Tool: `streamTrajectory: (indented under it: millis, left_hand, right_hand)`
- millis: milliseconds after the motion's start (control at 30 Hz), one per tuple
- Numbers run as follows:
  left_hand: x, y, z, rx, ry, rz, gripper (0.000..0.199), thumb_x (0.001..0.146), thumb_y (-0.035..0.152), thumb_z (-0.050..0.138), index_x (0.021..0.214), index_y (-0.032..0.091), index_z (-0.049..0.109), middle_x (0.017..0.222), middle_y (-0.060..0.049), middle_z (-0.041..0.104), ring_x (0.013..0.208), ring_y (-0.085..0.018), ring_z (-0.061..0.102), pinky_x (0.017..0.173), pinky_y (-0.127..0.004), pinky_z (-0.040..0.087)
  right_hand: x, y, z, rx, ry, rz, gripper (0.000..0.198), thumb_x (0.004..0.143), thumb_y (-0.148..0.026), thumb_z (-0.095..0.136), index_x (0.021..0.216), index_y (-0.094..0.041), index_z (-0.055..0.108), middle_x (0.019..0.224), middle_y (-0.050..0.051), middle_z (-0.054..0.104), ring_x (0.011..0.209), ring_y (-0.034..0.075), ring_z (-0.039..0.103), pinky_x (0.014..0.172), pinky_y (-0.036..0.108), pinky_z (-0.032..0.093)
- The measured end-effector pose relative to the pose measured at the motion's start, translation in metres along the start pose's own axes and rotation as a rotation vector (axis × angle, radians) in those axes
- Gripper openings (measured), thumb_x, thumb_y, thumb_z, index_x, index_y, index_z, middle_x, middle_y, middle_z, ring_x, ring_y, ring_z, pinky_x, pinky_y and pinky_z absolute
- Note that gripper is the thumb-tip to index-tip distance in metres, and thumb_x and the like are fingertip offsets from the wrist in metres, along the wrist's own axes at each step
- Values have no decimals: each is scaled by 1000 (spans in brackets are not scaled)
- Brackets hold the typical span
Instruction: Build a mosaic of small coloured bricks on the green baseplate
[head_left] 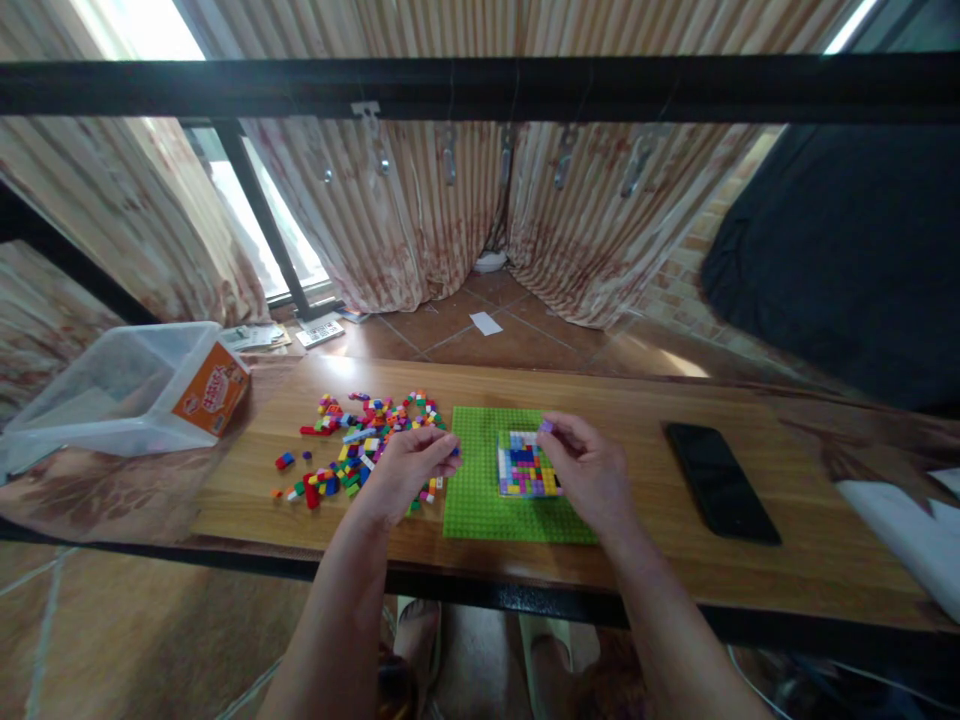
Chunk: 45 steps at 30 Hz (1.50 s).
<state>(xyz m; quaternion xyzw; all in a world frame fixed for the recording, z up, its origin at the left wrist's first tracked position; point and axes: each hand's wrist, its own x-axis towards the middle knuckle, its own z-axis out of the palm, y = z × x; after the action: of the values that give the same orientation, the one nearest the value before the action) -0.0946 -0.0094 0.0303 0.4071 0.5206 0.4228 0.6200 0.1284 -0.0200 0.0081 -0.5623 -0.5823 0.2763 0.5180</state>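
A green baseplate (pixel 474 500) lies on the table in front of me, bearing a square block of many-coloured toy bricks (pixel 525 470). My right hand (pixel 589 462) pinches a small purple brick (pixel 547 427) just above the far right corner of that block and covers part of its right side. Over the plate's left edge, my left hand (pixel 415 468) is closed, with a small dark blue brick (pixel 454 452) at its fingertips. A loose pile of bricks (pixel 349 455) in mixed colours spreads out behind and left of the left hand, which hides some of them.
To the right a black phone (pixel 720 482) lies on the wooden table (pixel 645 400). A clear plastic bin (pixel 127 390) with an orange label stands at the far left. White paper (pixel 900 530) is at the right end. A dark metal bar (pixel 480 88) crosses above, before the curtains.
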Motion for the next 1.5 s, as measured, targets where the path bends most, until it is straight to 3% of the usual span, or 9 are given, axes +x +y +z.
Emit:
streamTrajectory:
  millis: [300,533,667,800,967,1133,1500]
  left_hand:
    - [4,-3,3,82,-25,19,32,64,42,77,72,13,67,63,0,65,61,-10,59,64,-23,49]
    - [6,-5,5,88,-22,10,28,65,39,75,72,14,66,63,2,63,62,-10,58,65,-23,49]
    - [7,-8,7,127,-40,20,25,68,38,72,71,14,65,63,2,62,62,-9,58,64,-22,48]
    - [8,-8,8,147,-51,37,23,69,37,70,70,15,65,63,2,61,63,-10,58,64,-22,49]
    - [7,-7,8,159,-47,52,24,69,38,70,70,15,64,63,2,61,63,-10,58,64,-23,49]
    - [7,-7,7,151,-44,54,25,69,39,70,69,15,64,62,2,60,61,-10,57,65,-23,48]
    - [5,-6,7,136,-42,45,23,70,37,69,70,14,65,63,2,62,62,-10,57,64,-22,48]
  right_hand:
    - [4,12,-26,-325,-52,-9,20,83,-36,58,97,-23,66,96,5,73,90,23,67,81,39,50]
    - [10,23,-37,-220,-18,10,20,79,-38,63,89,-22,69,93,5,69,82,20,63,77,36,49]
    - [7,22,-32,-197,-64,-14,19,79,-36,63,90,-22,70,91,4,69,82,20,62,78,36,48]
    - [4,15,-19,-303,-139,-131,14,82,-30,60,89,-23,70,93,5,69,91,22,60,85,38,45]
    - [8,16,-7,-359,-140,-214,13,83,-30,61,87,-26,72,98,6,67,97,25,57,89,43,44]
    - [9,28,-2,-315,-77,-123,13,78,-32,66,86,-28,75,106,6,62,105,26,55,96,45,42]
    - [9,42,0,-61,-113,48,29,72,-40,71,98,-27,74,114,6,64,105,24,61,92,41,47]
